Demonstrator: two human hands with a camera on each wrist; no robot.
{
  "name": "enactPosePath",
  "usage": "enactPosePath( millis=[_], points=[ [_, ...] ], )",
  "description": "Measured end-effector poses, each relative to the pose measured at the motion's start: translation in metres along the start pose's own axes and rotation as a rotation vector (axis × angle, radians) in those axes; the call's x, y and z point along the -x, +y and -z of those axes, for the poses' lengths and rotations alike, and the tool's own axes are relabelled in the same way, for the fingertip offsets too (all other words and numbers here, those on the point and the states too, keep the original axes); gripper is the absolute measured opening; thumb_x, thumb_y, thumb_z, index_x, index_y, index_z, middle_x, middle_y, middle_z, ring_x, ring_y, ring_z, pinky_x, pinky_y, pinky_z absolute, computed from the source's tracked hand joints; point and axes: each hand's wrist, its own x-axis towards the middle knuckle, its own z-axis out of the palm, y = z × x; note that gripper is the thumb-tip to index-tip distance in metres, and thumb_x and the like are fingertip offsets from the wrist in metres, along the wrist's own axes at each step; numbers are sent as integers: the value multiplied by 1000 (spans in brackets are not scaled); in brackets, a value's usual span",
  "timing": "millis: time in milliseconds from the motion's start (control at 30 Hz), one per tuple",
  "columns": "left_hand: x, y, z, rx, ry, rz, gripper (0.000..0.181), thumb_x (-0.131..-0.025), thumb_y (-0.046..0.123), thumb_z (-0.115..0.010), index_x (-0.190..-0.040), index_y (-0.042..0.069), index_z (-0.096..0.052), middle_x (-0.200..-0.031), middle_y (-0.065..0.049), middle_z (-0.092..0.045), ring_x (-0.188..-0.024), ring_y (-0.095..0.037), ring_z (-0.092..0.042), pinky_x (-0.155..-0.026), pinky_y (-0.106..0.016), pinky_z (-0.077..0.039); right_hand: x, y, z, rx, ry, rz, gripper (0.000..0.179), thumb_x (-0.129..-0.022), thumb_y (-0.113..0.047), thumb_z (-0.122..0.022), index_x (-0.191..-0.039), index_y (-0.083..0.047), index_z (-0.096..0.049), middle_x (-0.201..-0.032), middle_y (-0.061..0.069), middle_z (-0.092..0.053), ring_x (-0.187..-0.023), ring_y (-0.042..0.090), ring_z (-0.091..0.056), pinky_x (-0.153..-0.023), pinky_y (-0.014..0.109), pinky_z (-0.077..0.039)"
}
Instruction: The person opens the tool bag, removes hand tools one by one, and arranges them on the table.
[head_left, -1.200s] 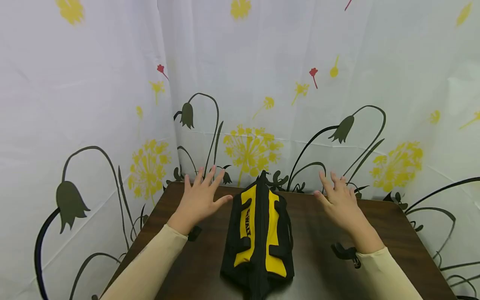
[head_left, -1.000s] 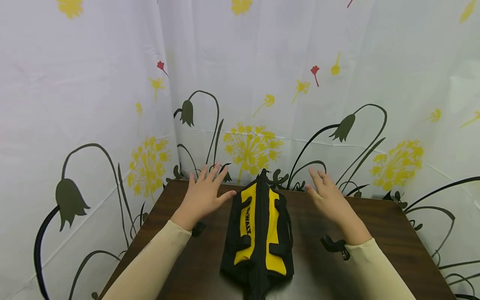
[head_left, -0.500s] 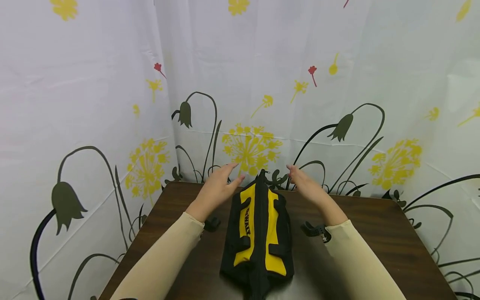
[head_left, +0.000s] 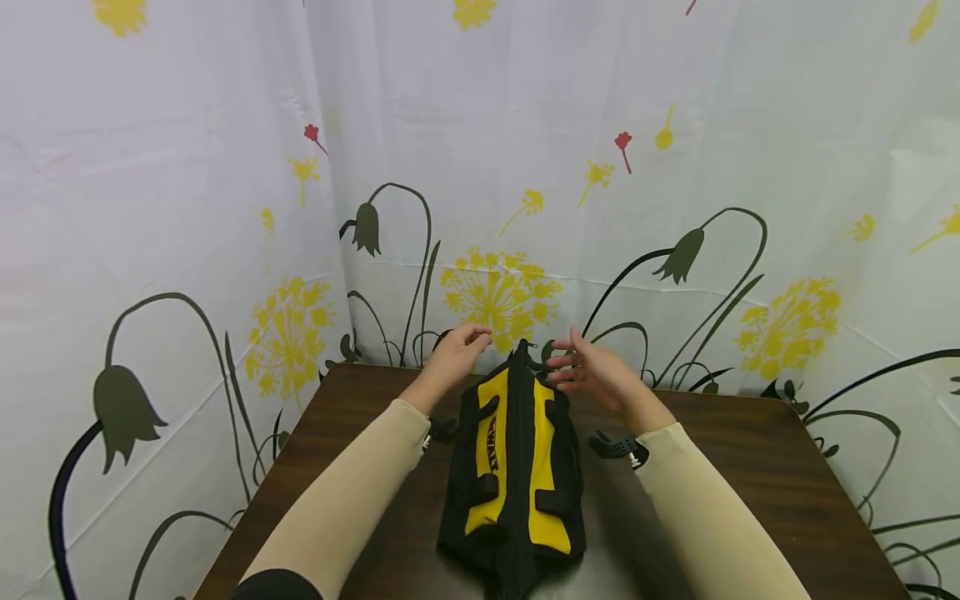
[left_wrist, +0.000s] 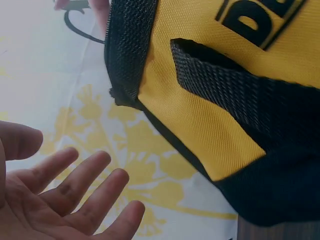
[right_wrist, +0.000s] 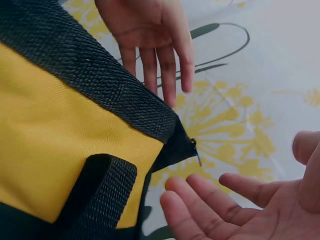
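Note:
A black and yellow zippered tool bag (head_left: 542, 467) stands on the dark wooden table, its zipper running lengthwise along the top. Black webbing handles (right_wrist: 107, 195) lie along both sides. At the far left end of the bag is my left hand (head_left: 453, 360), fingers relaxed and holding nothing. My right hand (head_left: 596, 375) is on the opposite side, fingers spread and pointing toward the bag's far end. The left wrist view shows the left fingers (left_wrist: 82, 192) apart from the bag. A zipper pull (right_wrist: 195, 147) hangs at the bag's end, near the right fingertips.
The wooden table (head_left: 720, 483) reaches back to a white curtain (head_left: 480, 125) printed with flowers, which also hangs along the left. Black straps (head_left: 615, 446) sit at the wrists.
Both hands have moved inward toward the bag's far end, the right hand leftward and the left hand rightward. The bag has stayed in place.

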Motion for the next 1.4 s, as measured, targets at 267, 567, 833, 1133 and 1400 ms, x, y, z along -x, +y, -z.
enactPosePath(
  millis=[267,567,833,1133,1400],
  points=[
    [-35,-8,-4,250,-192,192,37,-108,30,-50,-138,11,-61,-141,-17,-62,-133,-36,-57,-114,-53,-43,-25,1,0,-169,-58,-123,66,-109,-54,-33,-156,-8,-32,-156,23,-42,-140,41,-47,-120,55,-35],
    [-60,-9,-22,263,-370,195,46,-111,29,-40,-151,6,-48,-150,-16,-54,-143,-36,-46,-124,-56,-25,-47,4,-8,-313,29,-192,58,-110,-40,-40,-159,-9,-31,-158,22,-38,-141,36,-46,-121,47,-36],
    [-66,-3,-44,252,-361,269,36,-111,29,-43,-132,11,-65,-136,-11,-61,-126,-29,-58,-111,-47,-44,-58,3,-25,-324,168,-215,48,-108,-28,-50,-151,-7,-43,-139,17,-53,-124,32,-58,-108,39,-49],
    [-64,-3,-52,284,-346,240,34,-110,19,-43,-132,5,-65,-131,-15,-64,-115,-25,-62,-91,-32,-55,-62,14,-29,-258,226,-147,24,-106,-15,-54,-127,-3,-55,-103,10,-64,-87,21,-68,-84,31,-59],
    [-70,-8,-47,395,-397,236,33,-111,17,-40,-131,3,-62,-126,-13,-64,-113,-24,-62,-97,-34,-53,-66,13,-32,-324,268,-90,24,-104,-13,-57,-125,-1,-58,-100,8,-65,-85,17,-65,-79,26,-58]
  ],
)
